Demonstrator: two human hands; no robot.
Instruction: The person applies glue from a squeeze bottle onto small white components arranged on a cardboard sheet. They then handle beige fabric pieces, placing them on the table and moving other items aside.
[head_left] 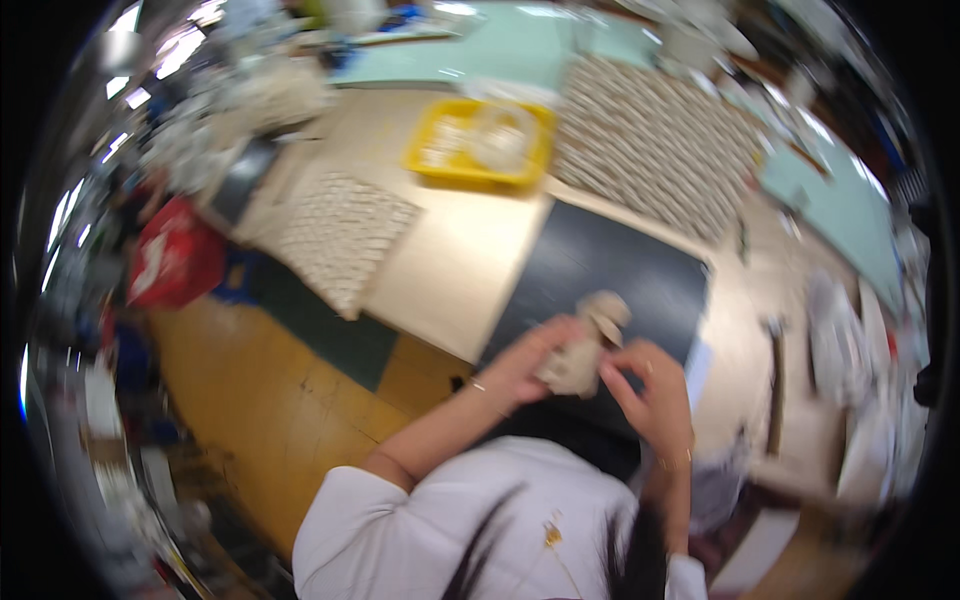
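— Over at the left end of the bench (450, 270), what's that red thing?

— Some red bag or package (172, 262), blurred, just off the bench's left edge. Next to it, on the bench, lies a light sheet of small pale pieces set in rows (340, 235), reaching to the near left corner.

— And further along?

— Toward the far edge there's a yellow tray (425, 150) with something pale inside; I can't make out what. Right of that, a much larger spread of the same small pale pieces in rows (655, 145) runs along the far side.

— Where is the person working?

— At the near edge, over a dark mat (600, 260) that covers the middle of the bench. The left hand (528, 362) has its fingers closed around a small beige cloth-like piece (585, 350), gripping it from the left side. That piece sits above the mat, between the two hands, with its rounded top pointing to the far side.

— The other hand?

— The right hand (650, 385) touches the same piece from the right, fingers curled in at its edge, pinching it as far as the blur lets me tell.

— Anything past that?

— Near the right edge of the bench, some white things (835, 330), too smeared to name.
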